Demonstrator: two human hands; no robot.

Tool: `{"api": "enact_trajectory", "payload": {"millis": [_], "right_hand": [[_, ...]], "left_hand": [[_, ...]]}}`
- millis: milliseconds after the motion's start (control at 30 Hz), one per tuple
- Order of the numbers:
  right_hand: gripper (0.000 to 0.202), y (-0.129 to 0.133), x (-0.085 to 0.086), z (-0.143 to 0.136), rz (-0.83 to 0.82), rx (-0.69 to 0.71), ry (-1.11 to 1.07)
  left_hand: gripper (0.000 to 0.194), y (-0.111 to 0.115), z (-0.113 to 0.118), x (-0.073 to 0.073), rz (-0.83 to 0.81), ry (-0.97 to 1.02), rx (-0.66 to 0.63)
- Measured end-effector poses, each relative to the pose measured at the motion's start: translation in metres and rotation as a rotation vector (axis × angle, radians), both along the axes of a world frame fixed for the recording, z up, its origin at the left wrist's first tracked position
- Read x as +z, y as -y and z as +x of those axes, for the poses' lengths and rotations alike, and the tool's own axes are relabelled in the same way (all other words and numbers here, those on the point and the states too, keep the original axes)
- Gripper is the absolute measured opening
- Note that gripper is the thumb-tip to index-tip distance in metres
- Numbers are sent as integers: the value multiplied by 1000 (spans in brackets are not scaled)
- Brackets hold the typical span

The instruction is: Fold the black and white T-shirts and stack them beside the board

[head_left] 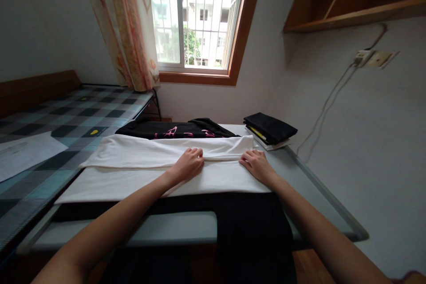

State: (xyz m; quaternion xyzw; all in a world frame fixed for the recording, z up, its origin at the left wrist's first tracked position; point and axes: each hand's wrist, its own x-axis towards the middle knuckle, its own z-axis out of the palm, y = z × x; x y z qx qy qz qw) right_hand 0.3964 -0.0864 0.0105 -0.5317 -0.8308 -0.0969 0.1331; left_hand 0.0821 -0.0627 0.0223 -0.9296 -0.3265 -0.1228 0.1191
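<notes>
A white cloth [133,182] lies spread across the table, its far part folded over toward me in a long strip. My left hand [189,163] rests on the middle of the cloth at the fold's edge, fingers curled down against the fabric. Near the right end of the same edge is my right hand [256,165], its fingers bent onto the cloth. Whether either hand pinches fabric is hard to tell. Beneath the white cloth, black fabric [253,222] shows and hangs over the table's front edge. Behind it lies a black garment [179,129] with pink lettering.
The grey table [309,177] stands against the right wall. At its back right is a black folded item [269,128] on papers. A bed with a checked cover [100,106] is at the left, with a white paper sheet [29,153] on it. A cable [326,102] hangs down the wall.
</notes>
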Motion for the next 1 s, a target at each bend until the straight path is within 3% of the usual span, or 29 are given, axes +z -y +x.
{"api": "enact_trajectory", "payload": {"millis": [100,367,633,733,1000], "right_hand": [[23,1,4,-6,38,-11,13],[22,6,5,-7,68,-25,10],[19,2,5,-10,151,-59,43],[18,-2,6,-10,146,-57,32],[16,-6,3,8,150,-7,-77]], "left_hand": [[22,-3,1,0,41,-28,23],[21,0,-3,4,-41,2,-4],[21,-6,1,3,96,18,43],[20,-8,2,3,74,11,55],[21,0,-1,-9,132,58,20]]}}
